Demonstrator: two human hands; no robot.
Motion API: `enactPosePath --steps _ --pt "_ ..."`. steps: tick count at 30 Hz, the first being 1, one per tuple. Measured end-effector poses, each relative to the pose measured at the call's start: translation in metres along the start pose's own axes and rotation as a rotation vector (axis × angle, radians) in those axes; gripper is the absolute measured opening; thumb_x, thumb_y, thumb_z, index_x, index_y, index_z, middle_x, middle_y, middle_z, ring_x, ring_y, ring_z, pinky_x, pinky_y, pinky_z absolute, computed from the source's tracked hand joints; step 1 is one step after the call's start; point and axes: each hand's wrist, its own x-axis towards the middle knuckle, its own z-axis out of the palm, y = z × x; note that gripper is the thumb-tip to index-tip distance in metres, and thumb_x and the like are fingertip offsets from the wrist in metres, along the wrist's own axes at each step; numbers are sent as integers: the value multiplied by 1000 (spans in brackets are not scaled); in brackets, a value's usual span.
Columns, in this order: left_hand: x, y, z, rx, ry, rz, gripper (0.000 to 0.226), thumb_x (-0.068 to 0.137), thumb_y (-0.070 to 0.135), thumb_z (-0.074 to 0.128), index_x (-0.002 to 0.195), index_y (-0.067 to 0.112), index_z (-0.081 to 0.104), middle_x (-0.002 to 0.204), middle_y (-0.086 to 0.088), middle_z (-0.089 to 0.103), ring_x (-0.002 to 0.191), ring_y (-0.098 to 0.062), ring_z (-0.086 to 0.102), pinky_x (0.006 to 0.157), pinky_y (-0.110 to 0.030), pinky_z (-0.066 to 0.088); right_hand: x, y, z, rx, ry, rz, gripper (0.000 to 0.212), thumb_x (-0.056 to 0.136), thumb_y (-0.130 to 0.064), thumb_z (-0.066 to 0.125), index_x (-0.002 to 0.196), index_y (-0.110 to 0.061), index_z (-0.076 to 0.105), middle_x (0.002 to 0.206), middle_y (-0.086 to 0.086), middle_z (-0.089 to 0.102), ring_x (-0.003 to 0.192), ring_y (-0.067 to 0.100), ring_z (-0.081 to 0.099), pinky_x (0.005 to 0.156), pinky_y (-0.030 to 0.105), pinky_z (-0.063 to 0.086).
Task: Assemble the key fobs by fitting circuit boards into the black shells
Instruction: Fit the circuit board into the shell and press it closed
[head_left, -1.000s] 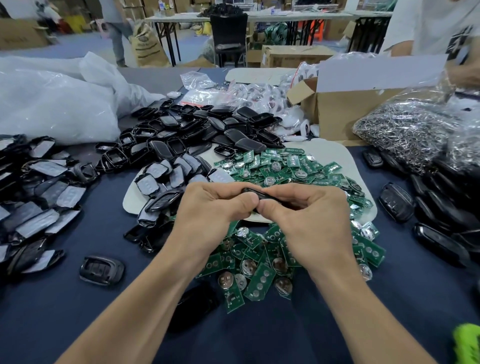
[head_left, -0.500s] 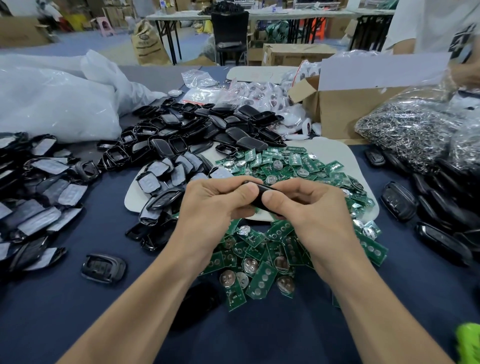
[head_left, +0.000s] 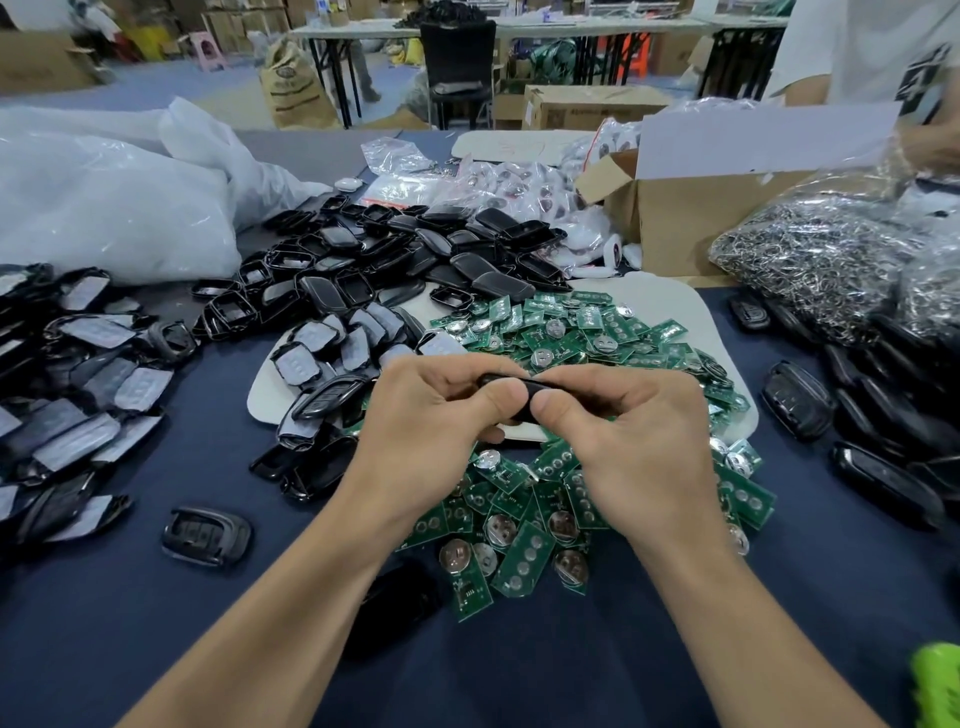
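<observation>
We pinch the black shell (head_left: 511, 391) between both hands (head_left: 431, 415) (head_left: 631, 434), twelve o'clock of the circuit boards (head_left: 524, 519), squeezing evenly so it seats.

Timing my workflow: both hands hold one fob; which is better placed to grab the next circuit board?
Right, probably: the right hand is over the circuit boards, while the left hand sits at the pile's edge, nearer the black shells. Both grip the fob.

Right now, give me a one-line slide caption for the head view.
Left hand and right hand pinch one glossy black plastic shell over a heap of small green circuit boards.
</observation>
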Motion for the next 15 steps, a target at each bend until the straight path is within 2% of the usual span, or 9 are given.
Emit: enactPosePath --steps 3,7,11,13,15 --pt "0 0 1 -49 11 -22 19 92 1 73 89 16 82 80 -6 80 73 -16 77 64 -19 58 -1 1 3 -31 14 -5 13 82 -21 80 92 -27 85 79 -18 78 74 3 74 66 18 57" --pt "-1 0 3 -75 37 -43 25 92 -1 73 83 21 83 77 -3 80 73 -14 77 64 -18 59 -1 -1 6 -71 20 -7 15 81 -29 76 93 -26 85 80 -20 78 77 2 74 71 23 59" --pt "0 -1 3 -104 40 -60 27 92 1 73 81 23 84 79 -4 80 75 -16 78 65 -19 59 0 1 7 -14 27 1 13 80 -27 75 89 -29 84 78 -18 77 74 3 74 65 15 56" --pt "0 -2 3 -126 30 -72 24 92 4 74 84 23 85 83 -5 81 79 -16 78 69 -20 60 1 1 6 26 37 5 14 80 -25 76 84 -36 83 76 -16 77 72 6 74 63 19 57" --pt "1 -3 4 -184 8 -108 16 93 8 74 92 20 85 88 -7 81 82 -16 78 72 -21 59 3 1 6 30 47 -8 18 81 -25 75 83 -42 81 76 -14 77 72 11 74 66 30 61"
